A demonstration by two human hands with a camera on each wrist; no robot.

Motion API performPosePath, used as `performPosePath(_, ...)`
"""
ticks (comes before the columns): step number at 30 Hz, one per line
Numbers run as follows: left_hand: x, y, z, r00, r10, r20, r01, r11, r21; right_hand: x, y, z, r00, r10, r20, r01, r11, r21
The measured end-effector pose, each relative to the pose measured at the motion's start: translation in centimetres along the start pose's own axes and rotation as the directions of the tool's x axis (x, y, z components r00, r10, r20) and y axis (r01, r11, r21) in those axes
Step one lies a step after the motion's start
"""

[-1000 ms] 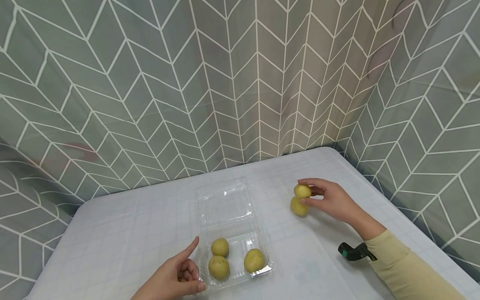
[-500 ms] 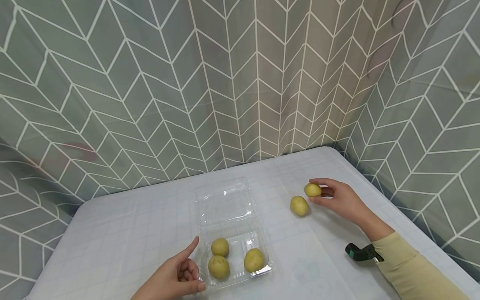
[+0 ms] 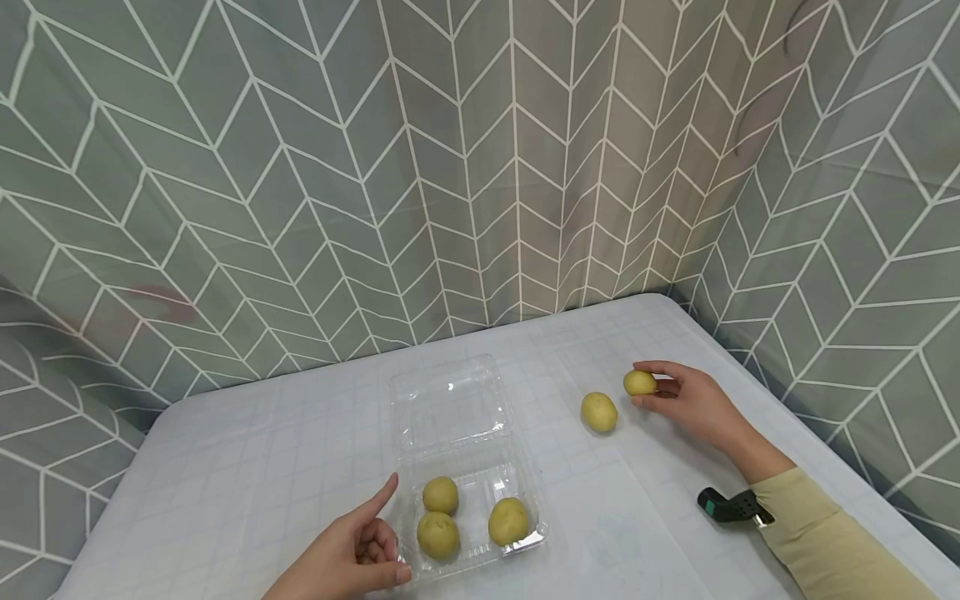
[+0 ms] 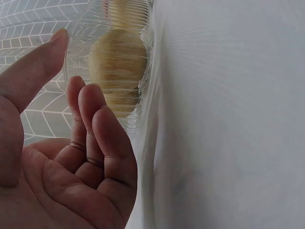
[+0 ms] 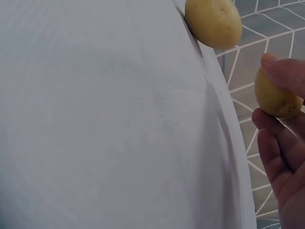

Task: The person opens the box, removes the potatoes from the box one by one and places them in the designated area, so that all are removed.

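Observation:
A small yellow potato (image 3: 640,382) is pinched between the thumb and fingers of my right hand (image 3: 693,406), low over the table's right side. In the right wrist view the held potato (image 5: 276,95) shows beneath the thumb. To its left rests another potato (image 3: 599,412), apart from it. My left hand (image 3: 348,550) is at the left side of a clear plastic clamshell box (image 3: 480,560), with the thumb touching its edge and some fingers bent. Inside lie a potato (image 3: 440,495), a second potato (image 3: 438,535) touching it, and a third potato (image 3: 509,522) at the right.
The box's clear lid (image 3: 450,404) lies folded back behind its base. A white cloth covers the table (image 3: 262,467). Patterned grey curtains (image 3: 480,167) hang behind and beside it. A black wrist device (image 3: 731,506) is at the right sleeve.
My right hand has carried its potato to the right, from against the neighbouring potato to a gap away from it. The left hand, the box and the other potatoes stay put.

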State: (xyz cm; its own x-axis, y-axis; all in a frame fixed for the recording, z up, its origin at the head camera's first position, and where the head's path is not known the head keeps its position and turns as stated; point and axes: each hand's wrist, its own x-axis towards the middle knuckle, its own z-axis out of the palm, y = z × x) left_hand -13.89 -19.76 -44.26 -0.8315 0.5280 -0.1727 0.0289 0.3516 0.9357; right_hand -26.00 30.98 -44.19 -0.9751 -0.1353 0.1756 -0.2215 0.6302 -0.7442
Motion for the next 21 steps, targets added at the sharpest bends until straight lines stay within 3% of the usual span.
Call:
performPosePath(12,0.0,0.0,-0.1,1.0,-0.004,0.004,0.004,0.999,-0.032,-0.1,1.2,-0.2,1.0,0.013,0.005,-0.013,0.999,-0.047)
performPosePath(21,0.1,0.1,0.0,1.0,-0.015,-0.005,0.015,1.0,-0.003,-0.1,1.7,-0.1,1.0,-0.009,0.0,0.009,0.994,-0.113)
